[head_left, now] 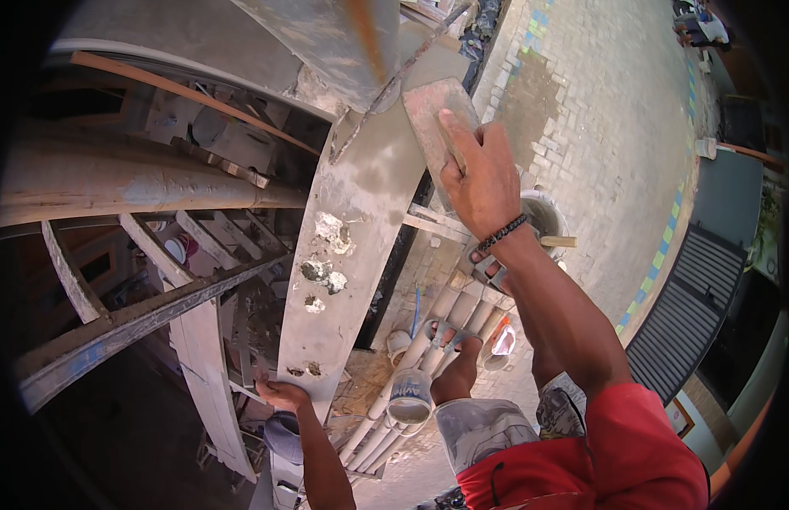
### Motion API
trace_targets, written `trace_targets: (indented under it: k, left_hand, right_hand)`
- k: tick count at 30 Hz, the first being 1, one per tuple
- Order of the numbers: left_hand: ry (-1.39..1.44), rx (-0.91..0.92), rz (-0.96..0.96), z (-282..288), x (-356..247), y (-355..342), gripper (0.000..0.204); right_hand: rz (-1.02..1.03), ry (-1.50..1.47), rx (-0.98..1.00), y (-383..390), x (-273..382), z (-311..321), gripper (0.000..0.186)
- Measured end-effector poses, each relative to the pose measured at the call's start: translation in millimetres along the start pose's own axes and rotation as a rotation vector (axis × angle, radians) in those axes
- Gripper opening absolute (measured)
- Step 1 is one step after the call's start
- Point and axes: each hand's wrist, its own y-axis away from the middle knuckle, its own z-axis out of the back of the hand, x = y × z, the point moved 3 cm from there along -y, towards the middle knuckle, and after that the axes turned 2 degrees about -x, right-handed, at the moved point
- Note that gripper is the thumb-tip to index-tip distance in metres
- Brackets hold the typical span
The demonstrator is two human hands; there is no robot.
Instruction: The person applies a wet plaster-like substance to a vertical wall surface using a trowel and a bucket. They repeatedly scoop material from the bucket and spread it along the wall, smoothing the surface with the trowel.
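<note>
Paved ground (615, 110) spreads widest, its small pale blocks set in rows and edged with a yellow-and-blue strip. On the left a thick round beam (139, 183) crosses over, brown and scuffed. The long concrete ledge (365, 200) runs between, from upper right down to lower left, its grey face smooth and darker in patches near the top

Against that slant, the float (428, 119) lies the other way: its long axis is steep, leaning from upper left to lower right, so it crosses the line of the ledge at the upper right edge. It sits just up and left of the right hand (486, 183), by far the nearer one; whether its face touches the concrete cannot be told. The float is a flat, worn rectangle, dusty grey with a reddish tinge

The right hand is closed around the float, one finger stretched along its back. The left hand (282, 393) is well apart, at the lower end of the ledge, with no tool visible in it; whether it grips the edge is unclear

Smaller still, rough pits hold crumbly white lumps (333, 232) midway down the ledge, and a dark braided bracelet (502, 231) rings the right wrist
</note>
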Motion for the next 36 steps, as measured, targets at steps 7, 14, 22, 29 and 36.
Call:
trace_targets:
  k: [7, 14, 22, 29, 36]
  left_hand:
    - [-0.062, 0.006, 0.005, 1.9, 11.5, -2.5, 0.025]
    - [-0.002, -0.029, -0.009, -3.8, 1.6, -1.2, 0.026]
    - [-0.106, -0.004, -0.014, 4.5, 1.2, -3.8, 0.023]
    - [0.033, -0.009, 0.01, -6.3, 0.3, -1.0, 0.024]
    - [-0.079, 0.044, 0.051, 3.4, 3.7, -1.7, 0.027]
  right_hand:
    - [-0.02, -0.064, -0.118, -18.0, -10.4, 5.7, 0.053]
    - [-0.051, 0.029, -0.141, -41.9, -1.0, -15.6, 0.053]
    - [-0.007, -0.1, -0.007, 16.2, -9.5, 14.3, 0.054]
    - [0.011, -0.024, -0.168, -29.6, -16.3, -5.1, 0.048]
    - [0.075, -0.111, 0.037, 29.6, -6.8, 13.8, 0.053]
